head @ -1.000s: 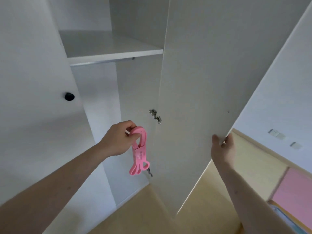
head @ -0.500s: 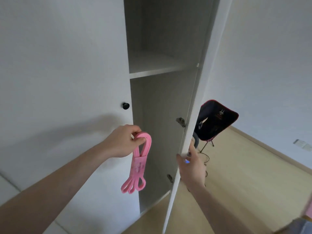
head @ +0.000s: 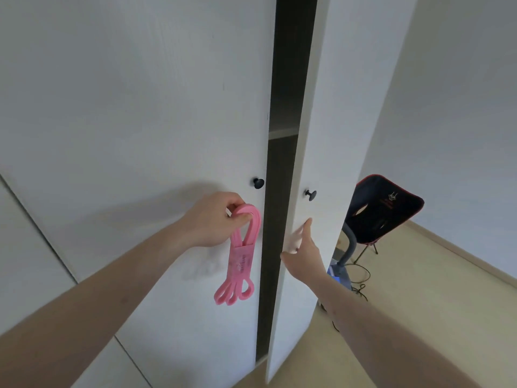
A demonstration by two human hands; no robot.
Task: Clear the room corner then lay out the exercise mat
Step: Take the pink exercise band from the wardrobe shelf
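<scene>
The pink resistance band (head: 240, 254) hangs folded from the left hand (head: 215, 219), whose fingers (head: 242, 217) curl round its top loop in front of the closed left cupboard door (head: 134, 135). It looks light, soft and rubbery, so it will likely dangle and swing freely, and the bunched top or the paper sleeve at its middle seems the surest hold. The right hand (head: 303, 254) presses straight fingers flat on the nearly closed right door (head: 321, 121); the cupboard's inside is too dark to judge.

White wardrobe (head: 140, 121), door ajar (head: 321, 135); pale floor (head: 419, 317), perhaps a folding chair (head: 383, 211).
</scene>
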